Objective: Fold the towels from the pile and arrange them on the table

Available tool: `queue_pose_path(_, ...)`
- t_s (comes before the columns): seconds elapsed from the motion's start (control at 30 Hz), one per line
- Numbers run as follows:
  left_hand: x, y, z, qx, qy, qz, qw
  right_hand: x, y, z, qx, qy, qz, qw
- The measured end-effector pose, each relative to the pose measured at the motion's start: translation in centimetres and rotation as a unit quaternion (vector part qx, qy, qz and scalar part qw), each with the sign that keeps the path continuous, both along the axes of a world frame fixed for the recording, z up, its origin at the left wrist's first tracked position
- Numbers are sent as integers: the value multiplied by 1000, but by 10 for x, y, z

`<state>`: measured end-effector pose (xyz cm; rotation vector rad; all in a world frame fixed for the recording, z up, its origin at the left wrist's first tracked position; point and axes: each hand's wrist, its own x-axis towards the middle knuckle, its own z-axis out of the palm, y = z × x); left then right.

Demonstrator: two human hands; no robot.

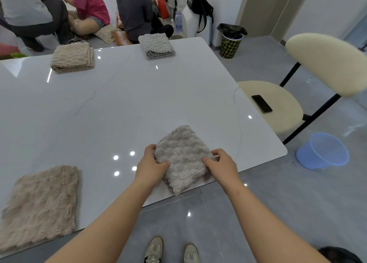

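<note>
At the near edge of the glossy white bench (pixel 123 103), a grey folded towel (pixel 183 157) lies turned like a diamond, its nearest corner just over the bench's edge. The left hand (pixel 152 165) grips its left side, thumb on top and fingers tucked under the fold, so the fingertips are hidden. The right hand (pixel 222 164) pinches its right corner, and cloth covers part of those fingers too. The towel is thick, with a scalloped, fluffy pile, in several layers.

Left of this towel, a beige towel (pixel 41 205) lies flatter, cut off by the picture's left border. Beyond it, at the bench's far edge, sit a folded beige towel (pixel 72 58) and a folded grey one (pixel 155 46), well apart.

Right of the grey towel, off the bench, a blue basin (pixel 323 151) sits tilted on the floor; I cannot tell whether it holds anything. Farther back, a patterned bin (pixel 230 44) carries a black liner, its contents hidden.
</note>
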<state>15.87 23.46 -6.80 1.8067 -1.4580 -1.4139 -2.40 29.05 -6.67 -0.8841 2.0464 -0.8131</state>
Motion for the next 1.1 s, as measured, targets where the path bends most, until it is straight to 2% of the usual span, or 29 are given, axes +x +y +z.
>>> queue_pose_path(0.3,5,2,-6,-8,-2,-32,999,1,11,2,34,9,-3,999)
queue_pose_path(0.67,0,12,-9,-37,42,0,998,1,24,2,44,10,-9,999)
queue_pose_path(0.97,-3,14,-6,-100,-49,-46,993,-1,29,-1,34,15,-11,999)
queue_pose_path(1.03,-2,15,-3,-104,-84,-43,990,-1,29,1,13,14,-27,999)
queue_pose_path(1.1,-2,16,2,-126,-104,-40,986,-10,28,18,-53,3,-90,994)
